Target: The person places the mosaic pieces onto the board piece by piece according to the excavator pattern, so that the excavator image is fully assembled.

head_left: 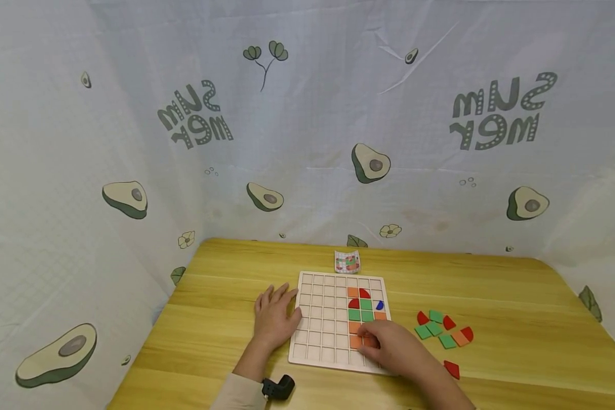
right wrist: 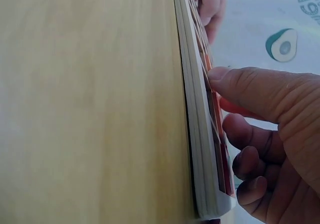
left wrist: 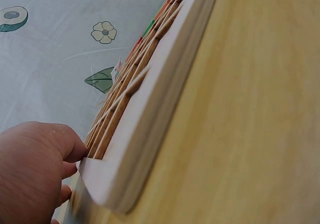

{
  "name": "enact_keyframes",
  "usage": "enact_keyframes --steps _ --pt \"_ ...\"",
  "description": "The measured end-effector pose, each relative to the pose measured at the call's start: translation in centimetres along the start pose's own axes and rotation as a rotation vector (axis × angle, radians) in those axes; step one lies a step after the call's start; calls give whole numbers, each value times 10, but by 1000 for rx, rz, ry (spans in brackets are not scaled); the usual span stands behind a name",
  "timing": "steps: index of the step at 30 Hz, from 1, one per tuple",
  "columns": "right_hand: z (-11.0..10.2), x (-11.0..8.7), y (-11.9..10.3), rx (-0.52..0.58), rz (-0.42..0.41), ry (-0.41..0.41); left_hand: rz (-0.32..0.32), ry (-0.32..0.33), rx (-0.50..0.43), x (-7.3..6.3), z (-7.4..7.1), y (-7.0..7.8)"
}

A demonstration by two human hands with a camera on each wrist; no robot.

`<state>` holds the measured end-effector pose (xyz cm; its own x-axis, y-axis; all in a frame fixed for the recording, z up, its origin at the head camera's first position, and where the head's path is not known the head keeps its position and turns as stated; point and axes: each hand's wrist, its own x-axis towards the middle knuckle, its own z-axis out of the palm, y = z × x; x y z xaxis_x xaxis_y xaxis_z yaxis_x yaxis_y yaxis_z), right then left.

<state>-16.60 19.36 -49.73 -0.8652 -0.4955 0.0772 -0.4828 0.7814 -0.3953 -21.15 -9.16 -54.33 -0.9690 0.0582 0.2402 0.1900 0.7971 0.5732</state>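
Observation:
A pale wooden grid board [head_left: 311, 324] lies on the table, its right part filled with orange, green and red pieces. Beside its left edge rests my left hand [head_left: 275, 316], fingers spread on the table and thumb at the rim. My right hand [head_left: 392, 346] is over the board's lower right, fingers bent, thumb and forefinger at either side of an orange tile [head_left: 371, 341] low in the grid. That hand hides the lower right cells. A blue piece [head_left: 380, 305] sits near the right edge, below a red quarter-round piece [head_left: 364, 293].
Right of the board lie several loose green squares [head_left: 434, 328], red quarter-round pieces [head_left: 467, 332] and an orange square [head_left: 460, 338]. Another red piece [head_left: 451, 369] lies nearer me. A small pattern card [head_left: 347, 262] stands behind the board. A printed curtain [head_left: 307, 114] hangs around the table.

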Motion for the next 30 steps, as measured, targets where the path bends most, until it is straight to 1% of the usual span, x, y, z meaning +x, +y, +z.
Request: enact_keyframes --steps 7,10,12,14,15,17,18,21,23,26,30 --pt "-2 -1 -1 -32 14 2 3 4 5 0 -1 1" --pt "-5 -4 2 1 37 0 7 7 8 -1 -1 2" --pt "-9 -7 5 57 99 -20 6 6 8 -1 -1 1" --pt "-13 -11 10 113 182 -35 6 5 6 -1 -1 1" --pt "-15 -13 13 145 222 -41 4 5 5 -1 -1 1" --pt "-21 -17 22 156 295 -31 5 5 6 -1 -1 1" --pt "-24 -20 27 153 318 -18 5 6 5 -1 -1 1" --pt "-33 -27 47 98 338 19 4 8 1 -1 0 0" --pt "-39 -31 61 59 360 30 5 6 0 -1 0 0" --pt "-46 -33 78 37 392 23 7 5 2 -1 0 -1" --pt "-52 -32 92 31 423 -3 13 9 0 -1 1 0"
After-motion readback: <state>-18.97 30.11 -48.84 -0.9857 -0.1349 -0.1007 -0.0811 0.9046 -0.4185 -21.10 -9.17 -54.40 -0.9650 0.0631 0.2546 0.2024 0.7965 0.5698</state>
